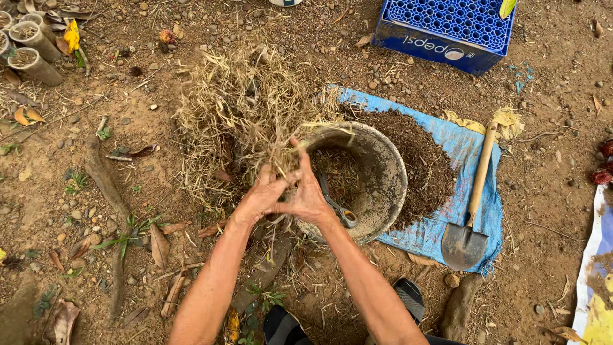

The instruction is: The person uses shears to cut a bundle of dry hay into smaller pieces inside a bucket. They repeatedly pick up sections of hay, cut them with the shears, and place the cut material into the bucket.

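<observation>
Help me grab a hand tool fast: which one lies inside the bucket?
The scissors, lying in the grey bucket right beside the right hand. The wooden-handled shovel lies outside, on the blue tarp.

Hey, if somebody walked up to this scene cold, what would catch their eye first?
Probably the two hands, left hand and right hand, pressed together in the middle on a clump of dry straw, right at the rim of a grey bucket. Next, the dark soil heap on a blue tarp to the right, with a wooden-handled shovel lying on it, and the blue crate at the top.
</observation>
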